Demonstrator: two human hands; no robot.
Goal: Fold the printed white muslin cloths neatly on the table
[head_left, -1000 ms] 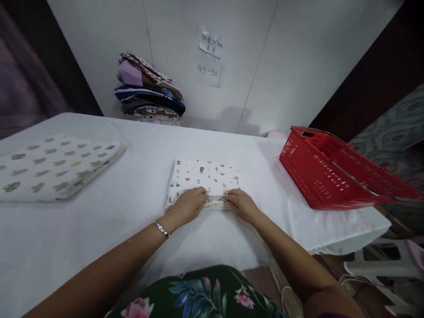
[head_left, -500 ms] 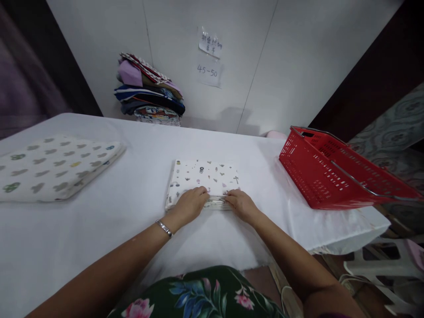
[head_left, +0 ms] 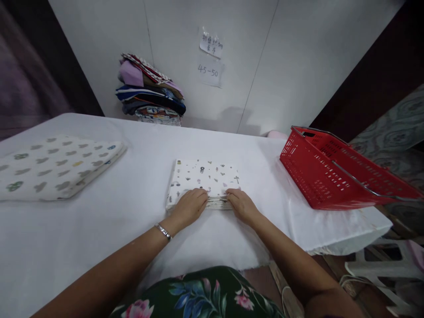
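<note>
A folded white cloth with small printed motifs [head_left: 205,176] lies in the middle of the white table [head_left: 139,221]. My left hand [head_left: 188,206] rests on its near edge, fingers curled over the stacked layers. My right hand [head_left: 241,204] grips the same near edge just to the right, fingers bent onto the cloth. A silver bracelet sits on my left wrist. Both hands press or pinch the folded layers; the fingertips partly hide the edge.
A larger folded cloth with grey-green prints [head_left: 53,165] lies at the left. A red plastic basket [head_left: 334,170] stands at the right table edge. A stack of colourful folded fabrics [head_left: 149,95] leans against the back wall under paper notes [head_left: 211,57].
</note>
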